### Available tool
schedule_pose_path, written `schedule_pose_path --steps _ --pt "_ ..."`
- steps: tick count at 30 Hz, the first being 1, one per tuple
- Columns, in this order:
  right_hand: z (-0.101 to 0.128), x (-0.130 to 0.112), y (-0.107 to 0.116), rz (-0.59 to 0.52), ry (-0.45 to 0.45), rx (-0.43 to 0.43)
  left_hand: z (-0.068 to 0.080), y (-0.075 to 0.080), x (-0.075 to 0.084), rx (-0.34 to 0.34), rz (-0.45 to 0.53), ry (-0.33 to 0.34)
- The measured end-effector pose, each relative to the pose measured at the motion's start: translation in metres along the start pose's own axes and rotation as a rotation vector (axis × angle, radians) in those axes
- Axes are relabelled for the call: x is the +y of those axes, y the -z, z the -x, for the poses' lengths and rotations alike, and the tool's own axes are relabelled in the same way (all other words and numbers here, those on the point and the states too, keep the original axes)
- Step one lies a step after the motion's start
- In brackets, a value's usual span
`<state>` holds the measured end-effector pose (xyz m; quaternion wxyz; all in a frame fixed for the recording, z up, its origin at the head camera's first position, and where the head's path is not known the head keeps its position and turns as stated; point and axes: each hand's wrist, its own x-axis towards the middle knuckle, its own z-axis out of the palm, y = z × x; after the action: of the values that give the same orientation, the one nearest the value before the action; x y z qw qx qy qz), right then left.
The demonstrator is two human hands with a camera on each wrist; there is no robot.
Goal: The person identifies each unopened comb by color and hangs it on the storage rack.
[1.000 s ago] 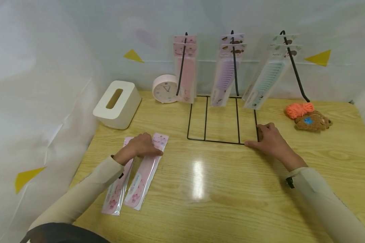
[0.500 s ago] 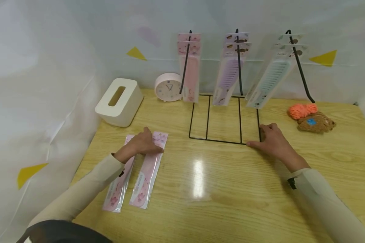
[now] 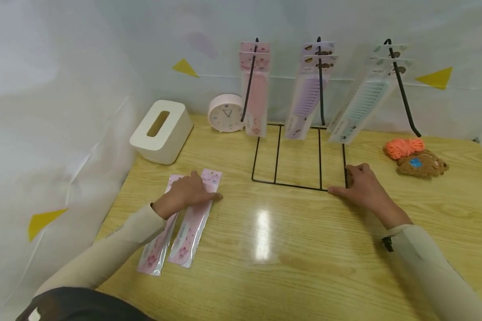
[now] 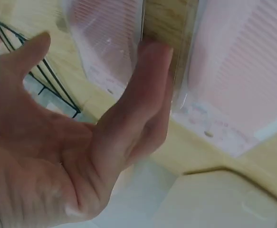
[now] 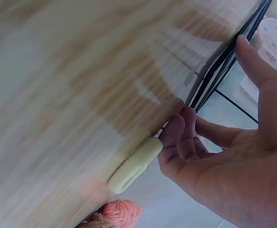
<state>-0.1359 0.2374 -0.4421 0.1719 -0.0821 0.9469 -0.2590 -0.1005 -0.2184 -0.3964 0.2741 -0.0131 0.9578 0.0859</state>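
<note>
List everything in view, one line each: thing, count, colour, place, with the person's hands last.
table: one, light wood, under everything.
wire rack: one, black, middle back of the table, three upright hooks.
hanging comb packs: pink on the left hook, purple on the middle hook, pale green on the right hook; at least two per hook.
flat comb packs: two, pink, side by side at front left.
tissue box: one, cream, back left.
clock: one, pink, beside the pink hanging packs.
yarn: one, orange, back right.
knitted piece: one, brown, touching the yarn.
left hand: rests on the flat comb packs.
right hand: on the rack's front right corner.
</note>
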Motion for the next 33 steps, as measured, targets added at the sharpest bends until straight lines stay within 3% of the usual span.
schedule_pose_path --steps 4,7,13,22,28,33 --pt "0.0 0.0 0.0 -0.002 -0.001 0.003 0.002 -0.003 0.0 0.008 -0.034 -0.043" --pt "0.0 0.0 -0.001 -0.003 -0.001 0.005 0.001 -0.003 -0.003 -0.003 0.021 -0.079" --pt "-0.001 0.001 -0.001 0.004 0.004 0.001 -0.001 0.001 -0.014 -0.068 0.122 -0.08" --pt "0.0 0.001 0.001 0.0 -0.001 -0.008 -0.013 0.009 -0.026 -0.241 0.586 -0.309" --pt "0.0 0.001 -0.001 -0.005 -0.006 -0.01 -0.005 0.021 -0.014 -0.212 0.759 -0.408" --pt "0.0 0.001 -0.001 -0.003 -0.008 -0.005 0.023 0.041 0.008 -0.068 0.804 -0.545"
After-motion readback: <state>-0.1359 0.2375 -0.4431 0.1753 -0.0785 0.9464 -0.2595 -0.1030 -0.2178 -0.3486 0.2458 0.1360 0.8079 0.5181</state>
